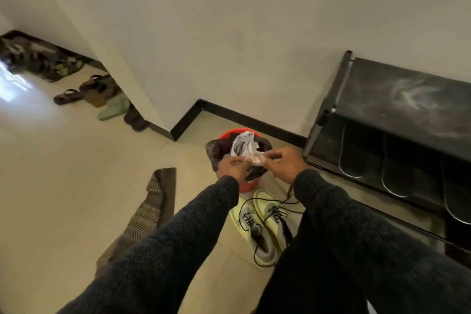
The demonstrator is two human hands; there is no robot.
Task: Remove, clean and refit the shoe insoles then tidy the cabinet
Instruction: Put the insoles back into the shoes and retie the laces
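Head view: both the left hand (233, 167) and right hand (285, 164) pinch a crumpled white wipe (256, 159) between curled fingertips. It stretches between them above the red bin (230, 134).

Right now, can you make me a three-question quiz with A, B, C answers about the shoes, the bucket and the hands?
1. Where is the pair of yellow-green sneakers?
A. on the rack's top shelf
B. on the floor in front of the red bucket
C. by the far doorway

2. What colour are the sneakers' laces?
A. white
B. red
C. black

3. What are the hands doing?
A. both pinch a pale crumpled wipe
B. both hang idle
C. both grip a sneaker

Answers: 1 B, they sit on the tiles just nearer than the bucket. 2 C, dark laces trail across the floor. 3 A, the left hand and right hand hold it over the bucket.
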